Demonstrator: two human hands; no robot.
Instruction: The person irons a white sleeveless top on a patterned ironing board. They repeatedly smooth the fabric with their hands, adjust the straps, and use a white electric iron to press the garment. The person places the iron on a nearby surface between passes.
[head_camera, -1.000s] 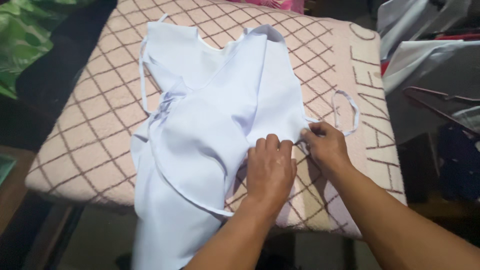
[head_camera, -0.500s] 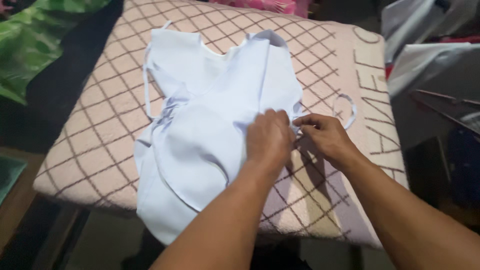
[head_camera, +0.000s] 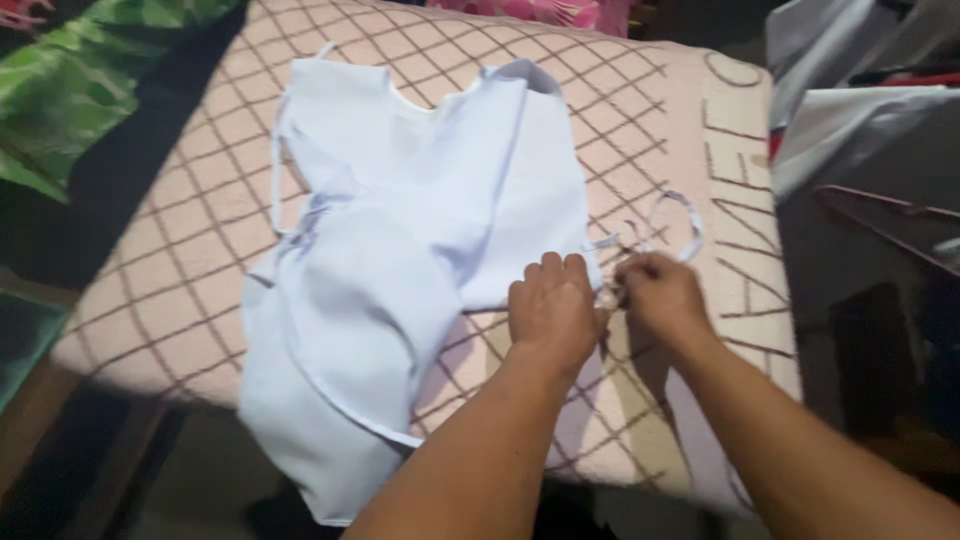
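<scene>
moved: both hands dropped lower, back to garment's right corner
left hand (head_camera: 552, 312): fingers together, pressing white garment (head_camera: 400, 240)
right hand (head_camera: 660, 295): pinching tie strap (head_camera: 675, 225)
tip: keep hem pinned flat, pull strap taut

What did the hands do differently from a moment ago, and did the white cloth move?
Both hands came back toward the person from half a second ago: the left hand now presses the white garment at its right edge, and the right hand stays pinched on the thin tie strap beside it. The garment remains spread on the pink checked cushion, hanging over the near edge.
</scene>
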